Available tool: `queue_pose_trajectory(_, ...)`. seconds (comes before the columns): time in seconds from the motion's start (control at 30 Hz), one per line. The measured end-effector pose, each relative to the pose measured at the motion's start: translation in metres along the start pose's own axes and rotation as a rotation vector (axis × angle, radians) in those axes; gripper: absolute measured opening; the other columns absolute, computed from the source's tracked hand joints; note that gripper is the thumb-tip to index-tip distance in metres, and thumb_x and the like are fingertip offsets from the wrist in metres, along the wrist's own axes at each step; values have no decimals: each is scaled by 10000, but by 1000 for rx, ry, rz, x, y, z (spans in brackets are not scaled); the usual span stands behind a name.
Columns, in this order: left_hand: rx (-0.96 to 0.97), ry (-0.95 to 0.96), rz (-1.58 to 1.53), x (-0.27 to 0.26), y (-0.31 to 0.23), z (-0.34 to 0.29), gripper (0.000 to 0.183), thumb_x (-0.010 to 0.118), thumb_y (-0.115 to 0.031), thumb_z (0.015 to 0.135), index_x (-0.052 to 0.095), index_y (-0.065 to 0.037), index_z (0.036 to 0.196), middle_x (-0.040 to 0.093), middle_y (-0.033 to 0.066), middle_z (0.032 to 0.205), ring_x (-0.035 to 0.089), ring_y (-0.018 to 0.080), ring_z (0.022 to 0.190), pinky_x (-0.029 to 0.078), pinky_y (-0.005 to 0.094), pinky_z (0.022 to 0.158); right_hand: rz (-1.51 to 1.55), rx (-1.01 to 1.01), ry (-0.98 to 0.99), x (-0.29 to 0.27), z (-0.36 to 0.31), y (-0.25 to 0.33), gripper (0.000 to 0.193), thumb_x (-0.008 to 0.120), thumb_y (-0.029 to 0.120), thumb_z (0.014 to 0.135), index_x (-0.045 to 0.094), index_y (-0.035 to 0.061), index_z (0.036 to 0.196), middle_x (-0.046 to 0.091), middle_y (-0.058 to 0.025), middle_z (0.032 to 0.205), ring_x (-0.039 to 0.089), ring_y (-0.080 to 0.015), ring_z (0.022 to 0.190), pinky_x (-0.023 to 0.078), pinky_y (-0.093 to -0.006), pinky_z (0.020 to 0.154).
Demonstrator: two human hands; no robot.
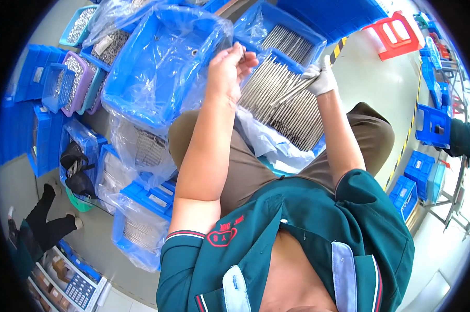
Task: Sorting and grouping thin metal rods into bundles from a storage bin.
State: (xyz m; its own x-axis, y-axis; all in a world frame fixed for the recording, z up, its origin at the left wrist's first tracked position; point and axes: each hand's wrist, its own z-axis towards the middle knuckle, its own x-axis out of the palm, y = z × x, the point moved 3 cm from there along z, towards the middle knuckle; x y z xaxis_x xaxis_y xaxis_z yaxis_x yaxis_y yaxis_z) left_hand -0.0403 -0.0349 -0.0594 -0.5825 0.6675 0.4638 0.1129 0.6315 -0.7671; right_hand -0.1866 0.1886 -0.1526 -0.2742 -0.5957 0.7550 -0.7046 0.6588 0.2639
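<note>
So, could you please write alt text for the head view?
A seated person's bare left hand pinches a thin metal rod while the gloved right hand grips several rods over a blue crate filled with them. Plastic-lined blue bins surround them.

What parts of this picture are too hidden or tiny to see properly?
- Head view: what the left hand pinches; its fingers cover it.
- Right hand: the white glove hides the skin; rods stick out.
- Crate contents: the plastic bag blurs them.
- Red stool: legs are cut off by the dark rim.
</note>
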Motion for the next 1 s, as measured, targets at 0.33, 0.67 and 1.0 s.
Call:
queue_pose_trajectory(0.33, -237, 451, -629, 75, 68, -8, 294, 509, -298, 922, 572, -12, 954, 624, 148, 961, 574, 303, 960, 431, 445, 917, -126, -457, 674, 129, -133, 32, 501, 506, 532, 865, 373, 156, 563, 250, 49, 520, 260, -99, 457, 268, -258, 457)
queue_pose_trajectory(0.67, -190, 477, -569, 94, 60, -13, 362, 415, -360, 956, 551, -48, 1080, 622, 113, 1022, 597, 255, 952, 454, 402, 863, -952, -652, 157, 105, -124, -58, 147, 559, 201, 885, 523, 64, 846, 511, -18, 660, 479, -98, 575, 382, -257, 495)
queue_pose_trajectory(1.0, 110, 188, -343, 57, 5, -20, 209, 558, -299, 904, 566, -98, 960, 638, 56, 862, 611, 183, 784, 459, 307, 661, -1222, -427, 261, 79, -161, -8, 255, 538, 292, 915, 528, 53, 827, 436, 35, 595, 378, -48, 502, 300, -206, 470)
